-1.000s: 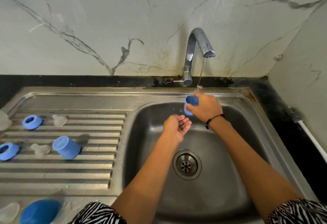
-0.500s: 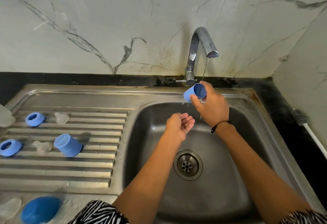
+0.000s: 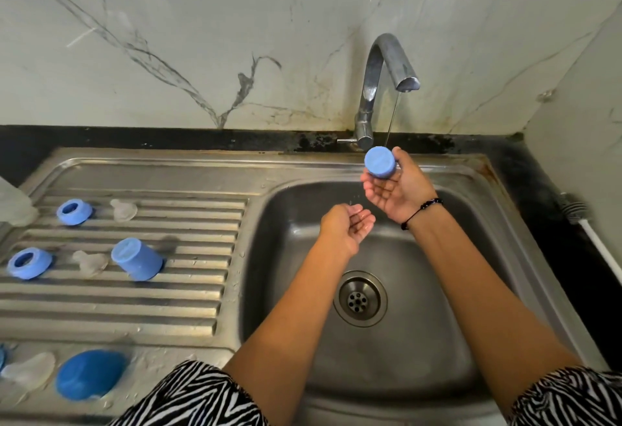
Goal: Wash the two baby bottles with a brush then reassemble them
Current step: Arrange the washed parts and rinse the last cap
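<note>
The right hand (image 3: 397, 186) pinches a blue cap (image 3: 380, 162) at its fingertips, closed end facing the camera; no writing is legible. The left hand (image 3: 343, 228) is loosely cupped, holding nothing.

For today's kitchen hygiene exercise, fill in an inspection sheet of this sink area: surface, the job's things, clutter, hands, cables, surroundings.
Surface: steel drainboard ribbed, wet; sink basin holds no items.
Job's things: blue cap held under thin tap stream; second blue cap, two blue rings and two clear teats on the drainboard.
Clutter: blue rounded object at near edge, unclear.
Hands: right hand grips cap; left hand cupped, empty.
Cables: nothing seen.
Surroundings: tap, marble wall.
</note>
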`<state>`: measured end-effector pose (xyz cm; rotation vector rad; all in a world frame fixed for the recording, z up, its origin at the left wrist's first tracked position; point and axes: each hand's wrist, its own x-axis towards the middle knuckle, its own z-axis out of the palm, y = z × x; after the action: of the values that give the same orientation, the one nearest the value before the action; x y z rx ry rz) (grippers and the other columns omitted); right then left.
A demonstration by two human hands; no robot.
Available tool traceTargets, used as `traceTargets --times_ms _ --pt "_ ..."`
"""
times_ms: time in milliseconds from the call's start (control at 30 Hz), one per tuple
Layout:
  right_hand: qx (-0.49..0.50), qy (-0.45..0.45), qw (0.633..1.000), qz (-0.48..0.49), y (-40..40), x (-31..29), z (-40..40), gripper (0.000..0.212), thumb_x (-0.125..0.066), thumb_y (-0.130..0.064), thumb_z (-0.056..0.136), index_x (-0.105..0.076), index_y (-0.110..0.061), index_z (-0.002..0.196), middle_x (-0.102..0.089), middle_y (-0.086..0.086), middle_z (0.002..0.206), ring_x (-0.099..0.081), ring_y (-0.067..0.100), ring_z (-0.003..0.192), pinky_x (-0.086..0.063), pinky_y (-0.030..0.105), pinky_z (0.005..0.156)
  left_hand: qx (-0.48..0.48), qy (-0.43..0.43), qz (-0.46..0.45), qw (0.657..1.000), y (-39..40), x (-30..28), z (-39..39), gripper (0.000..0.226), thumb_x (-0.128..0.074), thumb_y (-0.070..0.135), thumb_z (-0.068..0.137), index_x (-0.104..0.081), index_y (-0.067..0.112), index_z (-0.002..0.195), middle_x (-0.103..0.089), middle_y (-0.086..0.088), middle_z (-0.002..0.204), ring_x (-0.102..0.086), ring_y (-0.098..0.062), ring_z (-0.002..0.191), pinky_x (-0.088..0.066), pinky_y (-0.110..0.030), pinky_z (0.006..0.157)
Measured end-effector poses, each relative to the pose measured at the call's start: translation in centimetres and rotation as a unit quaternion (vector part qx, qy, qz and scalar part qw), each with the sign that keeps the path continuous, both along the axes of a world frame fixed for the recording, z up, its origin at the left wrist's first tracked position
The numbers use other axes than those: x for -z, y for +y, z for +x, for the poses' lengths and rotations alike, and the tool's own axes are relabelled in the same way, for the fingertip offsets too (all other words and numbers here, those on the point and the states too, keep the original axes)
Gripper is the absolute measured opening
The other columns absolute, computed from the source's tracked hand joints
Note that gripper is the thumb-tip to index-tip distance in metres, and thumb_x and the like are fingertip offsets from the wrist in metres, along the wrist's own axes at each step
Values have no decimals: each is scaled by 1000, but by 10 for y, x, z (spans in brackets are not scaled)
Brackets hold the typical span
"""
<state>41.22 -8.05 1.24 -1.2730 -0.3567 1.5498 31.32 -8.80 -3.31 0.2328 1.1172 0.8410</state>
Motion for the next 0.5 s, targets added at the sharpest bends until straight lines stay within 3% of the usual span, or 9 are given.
traceTargets --times_ms 167,233,300,400,500 --pt "-8 -8 1000 -4 -1 -1 0 57 -38 -57 94 -59 -5 84 -68 8 61 -61 13 60 -53 20 53 -2 -7 -1 1000 -3 -1 1 25 -36 2 95 -53 1 77 -57 -14 77 -56 -24 68 -48 -26 63" --pt "7 -37 999 9 -2 -2 -3 43 -47 -48 94 -58 -6 89 -69 12 80 -63 15 66 -54 24 58 -3 -9 0 1000 -4 -2 1 25 -35 2 95 -53 0 77 -57 -14 77 -57 -24 68 -49 -27 64" --pt "20 -158 986 50 -1 0 -5 26 -62 -25 90 -55 -6 107 -62 14 110 -62 20 86 -54 29 70 -7 -12 1 1000 -4 -2 1 25 -35 2 95 -53 0 78 -57 -15 78 -57 -25 69 -49 -28 66" --pt "-18 -451 884 121 0 6 -2 55 -71 -7 79 -48 -7 128 -55 10 124 -55 21 106 -49 33 90 -9 -12 -2 1000 -6 0 1 24 -36 1 95 -54 -1 79 -57 -16 78 -57 -25 70 -50 -28 67" --pt "-39 -568 809 146 -2 7 -1 41 -72 -29 80 -57 -6 110 -63 10 106 -55 20 91 -49 35 83 -4 -15 -3 1000 -10 1 3 24 -36 1 95 -54 -1 79 -57 -15 78 -57 -25 70 -50 -28 67"
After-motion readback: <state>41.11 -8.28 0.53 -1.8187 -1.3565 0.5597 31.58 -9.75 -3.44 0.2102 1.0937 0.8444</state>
